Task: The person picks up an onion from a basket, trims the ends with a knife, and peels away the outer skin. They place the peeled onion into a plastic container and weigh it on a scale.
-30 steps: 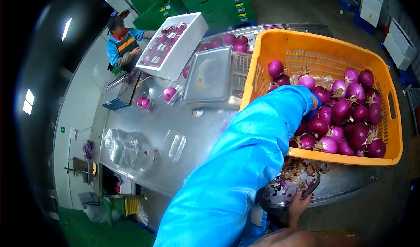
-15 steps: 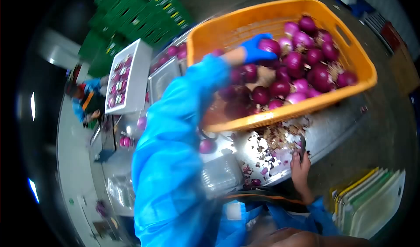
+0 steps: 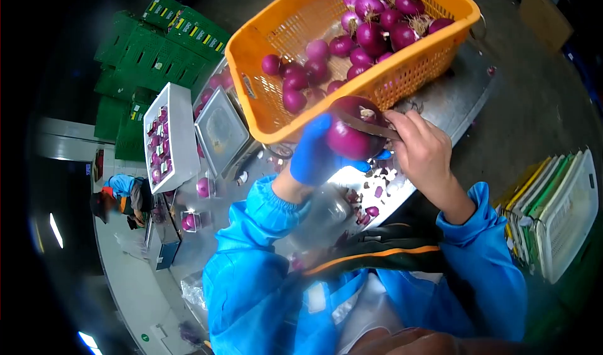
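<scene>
A large red onion (image 3: 353, 140) rests in my left hand (image 3: 312, 152), which wears a blue glove and is wrapped round its left and lower side. My bare right hand (image 3: 422, 146) grips a knife (image 3: 367, 126), whose blade lies across the upper part of the onion near its dry tip. Just beyond my hands, the orange basket (image 3: 270, 133) holds many red onions, most of them on its right side. Below the onion, peel scraps (image 3: 377, 188) are scattered over the metal table (image 3: 468, 97).
A white box (image 3: 182, 129) of packed onions and a metal scale (image 3: 221, 131) stand to the left. Green crates (image 3: 147, 53) are stacked behind. A co-worker (image 3: 122, 195) is at the far left. Trays and boards (image 3: 568, 217) stand at the right.
My left hand has come out of the basket with an onion and is now in front of me. My right hand has raised the knife to it. The view has shifted.
</scene>
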Demonstrator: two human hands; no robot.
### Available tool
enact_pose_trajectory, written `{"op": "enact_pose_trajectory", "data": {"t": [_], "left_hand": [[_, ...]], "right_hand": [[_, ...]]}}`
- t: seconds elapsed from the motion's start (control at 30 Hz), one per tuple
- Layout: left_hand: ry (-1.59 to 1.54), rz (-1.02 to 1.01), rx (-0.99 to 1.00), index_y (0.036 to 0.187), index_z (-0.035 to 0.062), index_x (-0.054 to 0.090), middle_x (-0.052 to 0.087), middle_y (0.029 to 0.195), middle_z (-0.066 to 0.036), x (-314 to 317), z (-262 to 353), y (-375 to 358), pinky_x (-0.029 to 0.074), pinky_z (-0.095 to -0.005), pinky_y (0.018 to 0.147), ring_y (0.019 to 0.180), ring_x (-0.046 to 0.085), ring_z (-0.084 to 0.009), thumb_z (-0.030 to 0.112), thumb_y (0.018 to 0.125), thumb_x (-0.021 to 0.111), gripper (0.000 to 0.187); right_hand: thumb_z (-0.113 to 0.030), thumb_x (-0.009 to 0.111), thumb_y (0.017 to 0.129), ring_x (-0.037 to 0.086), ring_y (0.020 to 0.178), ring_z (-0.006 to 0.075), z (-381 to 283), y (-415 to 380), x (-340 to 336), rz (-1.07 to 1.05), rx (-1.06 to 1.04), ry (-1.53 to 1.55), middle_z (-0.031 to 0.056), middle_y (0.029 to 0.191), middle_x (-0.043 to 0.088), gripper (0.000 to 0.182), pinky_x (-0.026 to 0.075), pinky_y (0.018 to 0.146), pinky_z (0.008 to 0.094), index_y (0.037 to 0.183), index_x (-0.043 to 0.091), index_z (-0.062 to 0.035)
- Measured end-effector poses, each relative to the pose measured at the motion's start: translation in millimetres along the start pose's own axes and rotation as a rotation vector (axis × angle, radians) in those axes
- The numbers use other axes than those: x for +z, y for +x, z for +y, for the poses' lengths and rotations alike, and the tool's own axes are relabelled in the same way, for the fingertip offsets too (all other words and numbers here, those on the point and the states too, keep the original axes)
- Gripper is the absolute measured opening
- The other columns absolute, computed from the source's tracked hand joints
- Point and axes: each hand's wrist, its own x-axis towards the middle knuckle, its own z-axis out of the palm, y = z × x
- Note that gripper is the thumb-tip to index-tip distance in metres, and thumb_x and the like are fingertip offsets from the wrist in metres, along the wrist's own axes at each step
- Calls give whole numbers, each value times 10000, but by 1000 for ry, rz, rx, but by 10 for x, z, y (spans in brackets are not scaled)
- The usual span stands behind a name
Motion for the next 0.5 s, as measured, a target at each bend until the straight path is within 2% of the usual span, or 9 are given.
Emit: {"op": "enact_pose_trajectory", "data": {"t": [0.03, 0.13, 0.17, 0.27, 0.3, 0.4, 0.43, 0.5], "left_hand": [[-28, -8, -9, 1404, 56, 394, 537, 1322, -181, -10, -70, -55, 560, -484, 833, 1141, 590, -352, 501, 900, 532, 686], [19, 40, 127, 1412, 66, 384, 542, 1308, -161, 92, -261, -172, 522, -463, 916, 1146, 584, -325, 479, 882, 566, 696], [114, 101, 203, 1355, -2, 400, 581, 1200, -124, 204, -304, -192, 550, -330, 800, 1035, 624, -219, 590, 813, 619, 831], [203, 176, 344, 1355, 1, 397, 578, 1189, -107, 142, -482, -242, 526, -325, 860, 1028, 616, -201, 595, 777, 653, 867], [260, 133, 331, 1392, 2, 339, 516, 1267, -115, 94, -493, -280, 484, -358, 951, 1112, 572, -212, 554, 765, 698, 909], [427, 362, 515, 1436, 3, 268, 412, 1382, -138, -22, -734, -316, 421, -398, 1034, 1254, 472, -247, 492, 742, 755, 979], [594, 438, 613, 1468, 12, 213, 327, 1450, -148, -40, -759, -328, 350, -427, 1096, 1347, 368, -284, 387, 698, 827, 1053], [705, 471, 690, 1476, 18, 210, 323, 1458, -155, -4, -837, -298, 328, -436, 1107, 1361, 352, -296, 347, 670, 853, 1083]], "right_hand": [[0, 680, 698, 629, 715, 279, -17, -37, -4, -9, -23, -34, 93, 835, 594, 393, 505, 618, 361, 1084, 625, -49], [7, 669, 686, 629, 697, 266, -59, -187, 79, -29, -13, -71, 84, 795, 577, 416, 508, 606, 342, 1095, 630, -58], [12, 653, 688, 634, 697, 260, -65, -233, 98, -19, -15, -90, 88, 833, 605, 431, 510, 593, 328, 1111, 630, -63], [19, 643, 694, 637, 689, 266, -36, -468, 183, -54, 104, -7, 93, 901, 639, 444, 513, 593, 336, 1130, 628, -69], [13, 638, 725, 653, 719, 289, -71, -534, 173, -129, 164, 22, 111, 984, 661, 431, 523, 613, 353, 1148, 623, -67], [-2, 636, 751, 662, 755, 314, -150, -648, 276, -78, 253, 181, 128, 1015, 662, 426, 531, 640, 369, 1170, 612, -70], [-32, 636, 785, 667, 793, 332, -169, -669, 301, -118, 274, 168, 144, 1044, 659, 408, 535, 664, 385, 1190, 598, -69], [-50, 641, 795, 665, 791, 338, -260, -638, 330, -113, 287, 154, 148, 1041, 660, 403, 536, 670, 392, 1195, 594, -67]]}}
